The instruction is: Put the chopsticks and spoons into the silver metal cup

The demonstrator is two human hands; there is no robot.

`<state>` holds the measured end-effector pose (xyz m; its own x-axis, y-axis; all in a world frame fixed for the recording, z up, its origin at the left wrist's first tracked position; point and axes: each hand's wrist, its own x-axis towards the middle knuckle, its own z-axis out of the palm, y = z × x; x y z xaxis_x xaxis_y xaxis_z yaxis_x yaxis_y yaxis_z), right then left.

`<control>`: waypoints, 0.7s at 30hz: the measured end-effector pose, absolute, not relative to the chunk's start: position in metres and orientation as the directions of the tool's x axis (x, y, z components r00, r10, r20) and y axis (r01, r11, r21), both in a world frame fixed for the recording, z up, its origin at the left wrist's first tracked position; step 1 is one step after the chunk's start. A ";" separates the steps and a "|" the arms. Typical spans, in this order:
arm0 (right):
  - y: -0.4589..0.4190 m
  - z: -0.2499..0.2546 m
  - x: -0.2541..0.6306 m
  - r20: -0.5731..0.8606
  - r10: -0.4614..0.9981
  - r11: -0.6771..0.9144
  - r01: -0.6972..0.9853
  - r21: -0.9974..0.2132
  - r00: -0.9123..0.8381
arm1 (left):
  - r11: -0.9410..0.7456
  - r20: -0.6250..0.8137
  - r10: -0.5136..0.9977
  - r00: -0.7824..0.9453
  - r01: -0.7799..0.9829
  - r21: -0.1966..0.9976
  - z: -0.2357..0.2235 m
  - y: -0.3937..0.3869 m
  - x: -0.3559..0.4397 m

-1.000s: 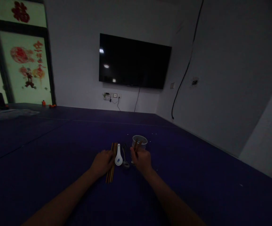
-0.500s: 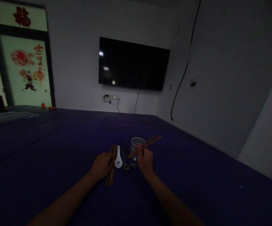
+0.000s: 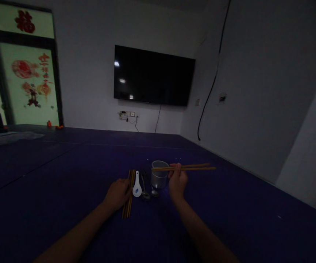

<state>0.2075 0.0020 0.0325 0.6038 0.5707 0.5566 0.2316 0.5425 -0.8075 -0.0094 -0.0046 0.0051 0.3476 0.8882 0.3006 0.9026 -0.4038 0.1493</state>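
Two wooden chopsticks [image 3: 199, 168] are gripped by my right hand [image 3: 178, 183], closed round them. They lie nearly level, with their left ends over the rim of a grey metal cup [image 3: 158, 182]. My left hand [image 3: 118, 194] rests with its fingers on several other wooden chopsticks [image 3: 127, 208] laid side by side on the purple surface. Right of that bundle lies a white spoon [image 3: 137, 191] with a blue mark in its bowl. Beside it are a metal spoon [image 3: 145, 196] and another metal spoon [image 3: 154, 193], close to the cup.
The purple surface [image 3: 92, 164] stretches to the back wall, where a black television [image 3: 154, 76] hangs. Sheer plastic [image 3: 12, 137] and small orange things [image 3: 49, 124] lie at the far left. A black cable [image 3: 207, 96] hangs down the right wall.
My right hand has drawn back and to the right from the cup, turning the two chopsticks from steep to nearly level. My left hand stays on the bundle. The view has tilted slightly.
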 end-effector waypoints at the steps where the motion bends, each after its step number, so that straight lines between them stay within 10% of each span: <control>1: 0.002 0.033 0.207 0.544 0.582 0.563 0.182 -0.806 0.605 | -0.404 0.302 0.888 0.347 0.903 0.150 0.005 -0.005 -0.009; 6: 0.003 0.039 0.210 0.543 0.559 0.610 0.134 -0.781 0.627 | -0.407 0.301 0.886 0.353 0.903 0.140 0.005 -0.005 -0.010; 21: 0.028 0.030 0.232 0.740 0.597 0.317 0.755 -0.573 0.310 | -0.378 0.274 0.902 0.334 0.917 0.127 0.009 -0.007 -0.008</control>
<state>0.2316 0.0276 0.0303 0.3104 0.5972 0.7396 0.7554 0.3174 -0.5733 -0.0083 -0.0067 0.0091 0.3344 0.9018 0.2736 0.9168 -0.3785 0.1271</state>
